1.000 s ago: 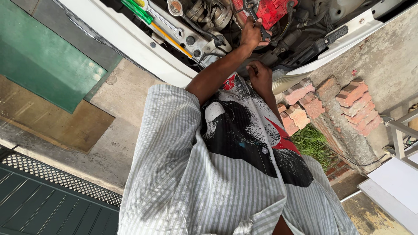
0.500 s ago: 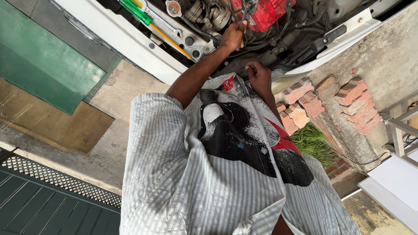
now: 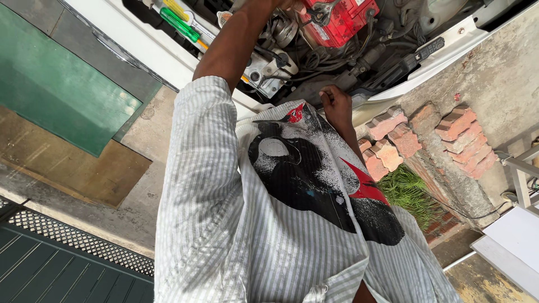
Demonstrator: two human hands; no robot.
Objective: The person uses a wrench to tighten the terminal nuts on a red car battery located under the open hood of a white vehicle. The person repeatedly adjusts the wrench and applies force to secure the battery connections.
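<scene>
I lean over the open engine bay of a white car (image 3: 168,62). My left arm stretches up into the bay, and my left hand (image 3: 283,4) is mostly cut off by the top edge, just left of the red battery (image 3: 337,22). Whatever it holds is hidden. My right hand (image 3: 336,105) rests lower, with its fingers curled over the car's front panel (image 3: 382,92), beside dark hoses and wiring. A green-handled screwdriver (image 3: 178,23) and a yellow-handled tool (image 3: 175,8) lie on the bay's left rim. My striped shirt fills the middle of the view.
A stack of red bricks (image 3: 393,140) and a tuft of grass (image 3: 412,193) lie at the right beside a concrete wall. A green panel (image 3: 56,90) and a metal grate (image 3: 67,235) are on the left. White boards (image 3: 514,241) lie at the lower right.
My left hand has moved up and left across the engine bay to beside the red battery, and now leaves the top of the view. My right hand has stayed on the front panel.
</scene>
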